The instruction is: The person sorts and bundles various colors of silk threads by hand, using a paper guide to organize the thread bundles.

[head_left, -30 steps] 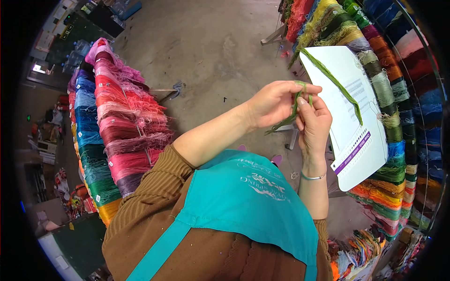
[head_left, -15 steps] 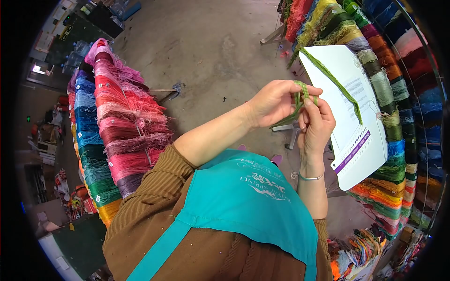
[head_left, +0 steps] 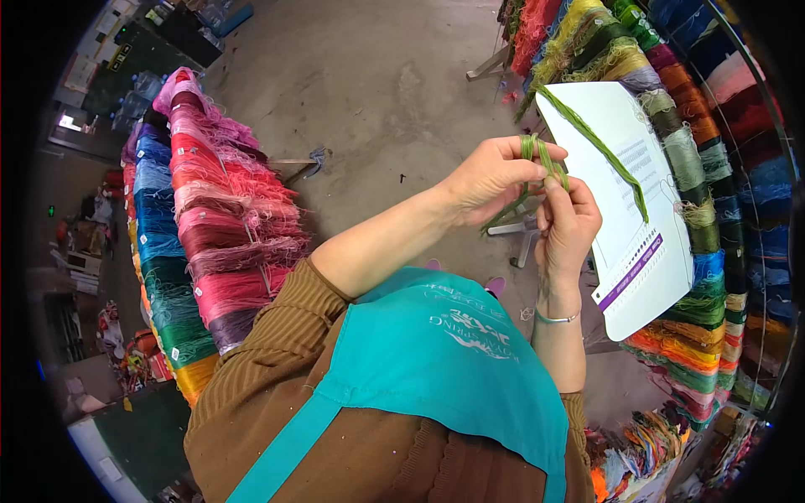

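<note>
My left hand (head_left: 490,176) has a bundle of green thread (head_left: 527,148) looped over its fingers, the thumb pressed against the strands. Beside it, my right hand (head_left: 568,222) pinches the same thread between thumb and fingertips, and the two hands nearly touch. A loose tail of the thread hangs below the left palm. Just right of the hands, a white printed card (head_left: 619,277) with a purple stripe rests against the hanging yarn. Across that card lies another green strand bundle (head_left: 608,151).
A rack of pink, red and blue thread hanks (head_left: 226,210) stands at my left. More coloured hanks (head_left: 692,159) hang along a rack at my right. A pile of mixed threads (head_left: 641,444) is at lower right. Concrete floor (head_left: 377,92) stretches ahead.
The green thread now sits higher, in fuller loops over the left fingers. The left thumb has come in against it. My right hand has barely shifted; the card has not moved.
</note>
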A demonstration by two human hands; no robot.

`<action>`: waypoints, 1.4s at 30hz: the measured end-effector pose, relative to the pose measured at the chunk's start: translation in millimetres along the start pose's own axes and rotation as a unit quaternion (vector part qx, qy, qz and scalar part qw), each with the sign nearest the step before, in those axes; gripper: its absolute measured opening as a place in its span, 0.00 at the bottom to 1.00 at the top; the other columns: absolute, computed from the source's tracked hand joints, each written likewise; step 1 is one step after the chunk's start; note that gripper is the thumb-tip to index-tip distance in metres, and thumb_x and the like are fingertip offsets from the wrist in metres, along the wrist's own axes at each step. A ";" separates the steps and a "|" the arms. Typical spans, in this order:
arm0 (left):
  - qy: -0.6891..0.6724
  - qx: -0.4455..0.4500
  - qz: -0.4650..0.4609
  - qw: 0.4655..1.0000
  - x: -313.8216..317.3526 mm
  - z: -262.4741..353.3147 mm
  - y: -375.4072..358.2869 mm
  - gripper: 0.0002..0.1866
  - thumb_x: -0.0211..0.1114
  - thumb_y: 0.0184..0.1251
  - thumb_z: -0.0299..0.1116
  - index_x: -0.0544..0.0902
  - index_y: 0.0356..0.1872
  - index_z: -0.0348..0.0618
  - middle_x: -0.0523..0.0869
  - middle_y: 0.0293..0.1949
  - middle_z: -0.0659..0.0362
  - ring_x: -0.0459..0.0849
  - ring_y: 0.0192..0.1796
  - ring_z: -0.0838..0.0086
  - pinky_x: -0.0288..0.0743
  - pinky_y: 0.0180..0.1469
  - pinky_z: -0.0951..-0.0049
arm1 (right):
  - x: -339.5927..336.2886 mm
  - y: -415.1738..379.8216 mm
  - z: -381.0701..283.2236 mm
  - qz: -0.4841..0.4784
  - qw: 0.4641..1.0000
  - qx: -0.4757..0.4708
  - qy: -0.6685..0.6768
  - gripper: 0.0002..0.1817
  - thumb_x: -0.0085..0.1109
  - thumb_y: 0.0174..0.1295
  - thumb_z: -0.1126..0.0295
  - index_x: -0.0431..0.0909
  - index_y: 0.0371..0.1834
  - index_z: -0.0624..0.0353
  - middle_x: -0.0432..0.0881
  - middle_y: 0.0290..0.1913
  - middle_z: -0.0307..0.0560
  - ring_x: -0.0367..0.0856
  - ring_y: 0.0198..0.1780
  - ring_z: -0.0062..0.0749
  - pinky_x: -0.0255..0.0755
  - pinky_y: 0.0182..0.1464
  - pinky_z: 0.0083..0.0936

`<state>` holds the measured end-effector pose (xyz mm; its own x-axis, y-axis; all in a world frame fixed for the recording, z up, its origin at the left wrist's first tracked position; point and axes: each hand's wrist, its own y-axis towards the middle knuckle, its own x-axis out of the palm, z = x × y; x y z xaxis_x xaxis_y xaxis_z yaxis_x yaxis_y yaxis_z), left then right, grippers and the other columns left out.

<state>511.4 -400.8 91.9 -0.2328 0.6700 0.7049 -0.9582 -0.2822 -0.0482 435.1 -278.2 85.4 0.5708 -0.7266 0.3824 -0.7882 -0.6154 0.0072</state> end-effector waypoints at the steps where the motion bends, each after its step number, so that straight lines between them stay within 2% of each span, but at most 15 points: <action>1: -0.002 0.001 -0.002 1.000 0.2 0.4 0.0 0.17 0.59 0.65 0.23 0.79 0.56 0.34 0.85 0.44 0.54 0.82 0.48 0.72 0.75 0.55 0.65 | 0.5 0.0 -0.7 0.001 1.000 0.002 0.007 0.03 0.58 0.65 0.78 0.79 0.36 0.67 0.78 0.26 0.39 0.64 0.17 0.11 0.54 0.18 0.10; 9: -0.005 -0.002 0.003 1.000 -1.3 0.4 2.0 0.17 0.57 0.65 0.23 0.79 0.55 0.34 0.85 0.44 0.54 0.81 0.49 0.72 0.74 0.56 0.64 | 1.6 0.7 -2.9 0.002 1.000 0.004 0.028 0.03 0.58 0.64 0.78 0.79 0.35 0.67 0.78 0.26 0.38 0.64 0.17 0.11 0.55 0.18 0.10; 15: -0.017 -0.012 0.011 1.000 -5.4 1.7 4.8 0.16 0.54 0.65 0.22 0.80 0.52 0.32 0.85 0.41 0.55 0.81 0.46 0.73 0.74 0.55 0.69 | 1.7 3.2 -0.6 0.041 0.999 -0.020 -0.024 0.03 0.57 0.65 0.76 0.78 0.37 0.65 0.77 0.27 0.37 0.62 0.17 0.11 0.54 0.19 0.10; 18: -0.021 -0.016 -0.012 1.000 -13.4 0.6 5.6 0.16 0.54 0.65 0.22 0.80 0.52 0.32 0.84 0.41 0.55 0.80 0.46 0.73 0.75 0.55 0.70 | 0.7 7.7 -11.1 0.035 0.990 0.075 0.116 0.04 0.55 0.67 0.73 0.77 0.39 0.62 0.78 0.29 0.37 0.61 0.16 0.11 0.53 0.17 0.10; 21: -0.022 -0.013 -0.018 1.000 -15.5 -0.9 6.6 0.16 0.54 0.67 0.25 0.80 0.53 0.31 0.84 0.43 0.53 0.80 0.47 0.72 0.74 0.57 0.68 | -15.8 13.6 -7.8 -0.083 0.918 0.199 0.333 0.04 0.53 0.68 0.72 0.76 0.41 0.60 0.78 0.29 0.38 0.61 0.15 0.11 0.52 0.16 0.10; 22: -0.053 -0.011 -0.025 0.998 -13.8 -1.4 7.4 0.17 0.53 0.68 0.27 0.79 0.54 0.30 0.83 0.44 0.53 0.79 0.49 0.71 0.74 0.58 0.67 | -18.2 14.8 -5.0 -0.098 0.909 0.206 0.348 0.05 0.53 0.69 0.71 0.76 0.40 0.61 0.77 0.28 0.38 0.61 0.15 0.11 0.52 0.15 0.11; 27: -0.142 -0.030 -0.066 0.987 -8.1 -2.1 9.1 0.23 0.48 0.73 0.34 0.73 0.60 0.25 0.80 0.51 0.50 0.78 0.55 0.68 0.70 0.63 0.64 | -3.5 10.4 -7.4 -0.064 0.982 0.121 0.128 0.05 0.57 0.67 0.73 0.77 0.41 0.62 0.75 0.27 0.34 0.60 0.16 0.09 0.49 0.16 0.10; 31: -0.116 -0.033 -0.076 0.990 -6.0 -1.1 7.5 0.25 0.47 0.73 0.34 0.71 0.62 0.24 0.80 0.53 0.50 0.77 0.57 0.68 0.70 0.62 0.65 | 7.5 7.9 -8.8 -0.037 0.996 0.078 0.014 0.05 0.61 0.64 0.77 0.78 0.41 0.64 0.74 0.25 0.31 0.59 0.17 0.07 0.47 0.17 0.10; 34: -0.094 -0.030 -0.059 0.993 -2.9 -2.1 8.0 0.25 0.47 0.72 0.34 0.71 0.62 0.24 0.80 0.54 0.50 0.77 0.57 0.69 0.71 0.60 0.67 | 11.3 6.8 -7.5 -0.021 0.997 0.064 -0.023 0.04 0.59 0.65 0.74 0.78 0.37 0.64 0.70 0.21 0.30 0.57 0.16 0.08 0.47 0.17 0.09; 37: -0.084 -0.026 -0.059 0.994 -3.0 -2.8 8.1 0.25 0.46 0.72 0.34 0.71 0.62 0.24 0.80 0.54 0.48 0.78 0.56 0.69 0.73 0.58 0.67 | 4.5 6.7 -1.8 -0.018 0.998 0.053 0.025 0.02 0.60 0.64 0.77 0.78 0.37 0.65 0.74 0.23 0.31 0.59 0.17 0.07 0.47 0.18 0.10; 42: -0.092 -0.023 -0.063 0.993 -6.3 -2.7 7.8 0.23 0.47 0.72 0.32 0.73 0.60 0.24 0.82 0.52 0.48 0.81 0.53 0.68 0.74 0.58 0.65 | 5.5 5.3 -3.3 -0.002 0.999 0.031 0.040 0.02 0.59 0.64 0.78 0.78 0.35 0.65 0.73 0.23 0.33 0.59 0.17 0.09 0.51 0.18 0.10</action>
<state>505.0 -405.4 85.2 -0.0795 0.5605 0.8243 -0.9855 -0.1685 0.0196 433.3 -284.5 90.6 0.5516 -0.6985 0.4559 -0.7684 -0.6382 -0.0482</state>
